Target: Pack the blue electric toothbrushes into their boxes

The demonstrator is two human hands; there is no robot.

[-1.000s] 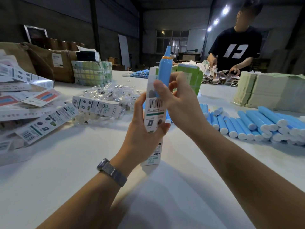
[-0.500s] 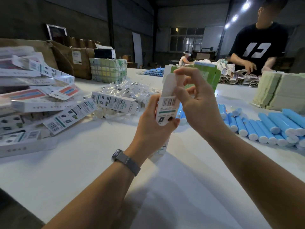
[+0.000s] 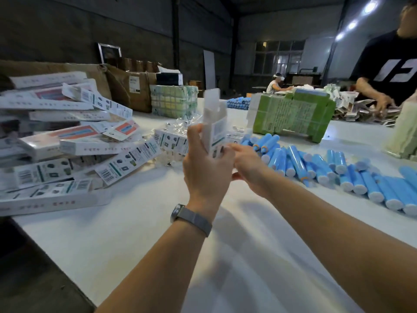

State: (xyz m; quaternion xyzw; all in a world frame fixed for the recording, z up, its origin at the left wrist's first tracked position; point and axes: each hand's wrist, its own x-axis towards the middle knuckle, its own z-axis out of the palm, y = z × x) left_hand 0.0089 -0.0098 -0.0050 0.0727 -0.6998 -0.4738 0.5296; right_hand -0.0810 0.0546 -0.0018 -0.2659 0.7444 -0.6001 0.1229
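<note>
Left hand [image 3: 208, 170] grips box [image 3: 214, 129]; toothbrush, protruding a second ago, now inside (flap unclosed). Right hand [image 3: 249, 164] off box, fingers relaxed; next: close flap.

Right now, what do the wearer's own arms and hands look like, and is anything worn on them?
Both forearms are bare as far as the frame shows, with no sleeves or gloves. The left hand has a watch at the wrist, on a grey mesh-like band. The right hand and its wrist show no ring, band or other item.
</note>
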